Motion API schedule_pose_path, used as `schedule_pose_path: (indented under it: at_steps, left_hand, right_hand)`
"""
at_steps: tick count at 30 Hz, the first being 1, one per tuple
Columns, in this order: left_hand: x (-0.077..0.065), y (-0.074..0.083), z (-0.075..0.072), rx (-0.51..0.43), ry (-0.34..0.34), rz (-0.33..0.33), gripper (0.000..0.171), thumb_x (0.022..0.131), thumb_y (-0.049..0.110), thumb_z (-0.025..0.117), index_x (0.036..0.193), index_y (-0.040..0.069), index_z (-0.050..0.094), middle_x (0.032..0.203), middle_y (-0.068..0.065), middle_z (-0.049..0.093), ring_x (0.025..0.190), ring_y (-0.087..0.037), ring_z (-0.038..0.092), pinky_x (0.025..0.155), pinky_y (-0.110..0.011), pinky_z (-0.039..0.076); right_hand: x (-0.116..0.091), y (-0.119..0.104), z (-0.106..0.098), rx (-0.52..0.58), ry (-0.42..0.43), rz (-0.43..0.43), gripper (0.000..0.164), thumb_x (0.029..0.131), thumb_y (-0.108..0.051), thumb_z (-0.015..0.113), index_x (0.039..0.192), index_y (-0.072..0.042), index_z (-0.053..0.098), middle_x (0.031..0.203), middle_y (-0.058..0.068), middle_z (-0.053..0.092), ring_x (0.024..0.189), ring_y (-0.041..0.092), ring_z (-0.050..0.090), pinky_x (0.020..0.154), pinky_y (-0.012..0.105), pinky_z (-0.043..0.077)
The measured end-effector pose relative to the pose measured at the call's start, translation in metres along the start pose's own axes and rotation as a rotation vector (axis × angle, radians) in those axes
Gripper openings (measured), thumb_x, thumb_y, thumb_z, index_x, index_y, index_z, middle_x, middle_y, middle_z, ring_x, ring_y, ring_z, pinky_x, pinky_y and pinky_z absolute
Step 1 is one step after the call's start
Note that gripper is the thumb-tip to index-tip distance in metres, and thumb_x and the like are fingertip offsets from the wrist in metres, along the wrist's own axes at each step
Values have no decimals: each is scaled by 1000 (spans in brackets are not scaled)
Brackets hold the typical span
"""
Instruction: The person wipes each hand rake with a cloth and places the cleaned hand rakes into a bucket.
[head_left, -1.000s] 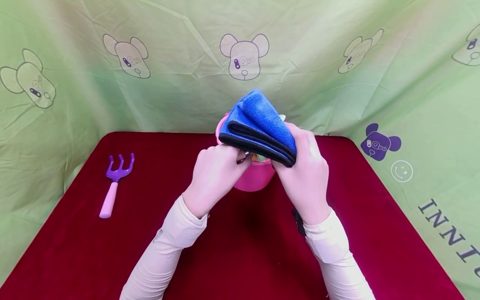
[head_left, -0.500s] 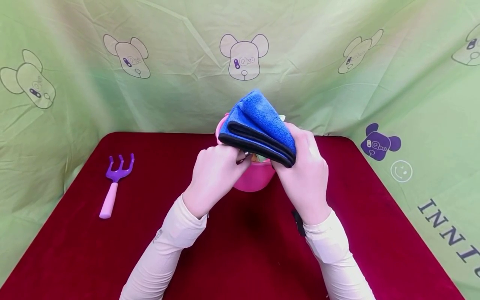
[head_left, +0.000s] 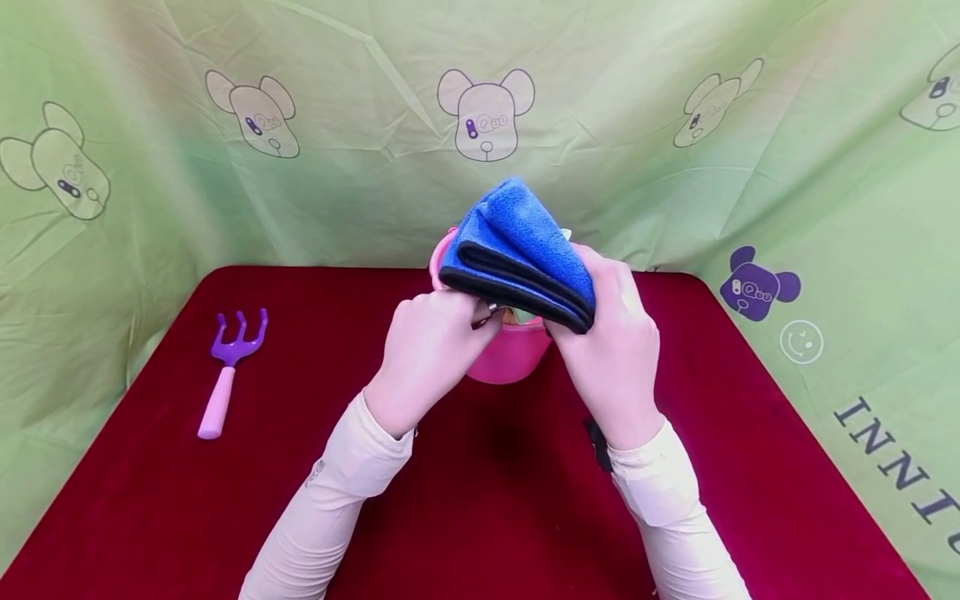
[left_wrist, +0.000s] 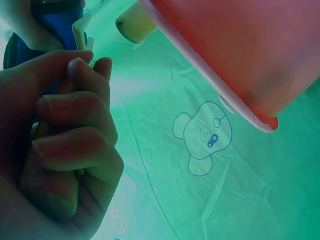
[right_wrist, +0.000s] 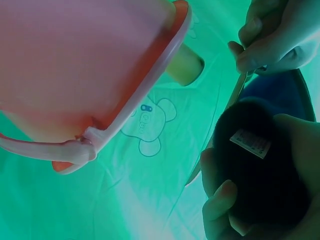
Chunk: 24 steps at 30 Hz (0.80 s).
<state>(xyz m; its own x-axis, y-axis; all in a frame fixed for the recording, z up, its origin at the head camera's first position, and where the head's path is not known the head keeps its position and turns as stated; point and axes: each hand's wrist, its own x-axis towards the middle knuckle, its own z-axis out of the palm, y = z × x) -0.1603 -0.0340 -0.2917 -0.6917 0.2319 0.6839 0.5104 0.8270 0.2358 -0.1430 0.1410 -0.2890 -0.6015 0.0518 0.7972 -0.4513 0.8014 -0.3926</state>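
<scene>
A folded blue cloth (head_left: 517,233) with black edging is gripped by my right hand (head_left: 615,342), thumb on the near side. In the right wrist view its dark underside carries a white label (right_wrist: 251,143). My left hand (head_left: 431,350) curls round the rounded handle (left_wrist: 52,192) of what looks like a small trowel. The cloth covers most of its pale blade (right_wrist: 239,90), whose tip shows past the far side in the head view. Both hands are held in front of and above a pink bucket (head_left: 506,358), partly hidden by them.
A rake (head_left: 228,367) with purple prongs and a pink handle lies on the red tabletop (head_left: 480,517) at the left. A yellowish cylindrical end (right_wrist: 186,66) sticks out of the bucket. A green printed curtain (head_left: 360,183) surrounds the table.
</scene>
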Motion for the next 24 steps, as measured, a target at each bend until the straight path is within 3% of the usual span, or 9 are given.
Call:
schedule_pose_path:
  at_steps: [13, 24]
  left_hand:
    - [0, 0, 0, 7, 1, 8, 30, 81, 21, 66, 56, 17, 50, 44, 4, 34, 41, -16, 28, 34, -31, 29]
    - [0, 0, 0, 22, -47, -8, 34, 82, 20, 63, 54, 17, 45, 54, 5, 28, 46, -14, 21, 38, -26, 18]
  right_hand:
    - [4, 5, -2, -10, 8, 12, 48, 81, -24, 74, 127, -17, 60, 118, 15, 67, 107, 30, 63, 79, 59, 54]
    - [6, 6, -5, 4, 40, 38, 50, 81, -24, 74, 127, -15, 60, 117, 17, 66, 108, 30, 62, 87, 57, 54]
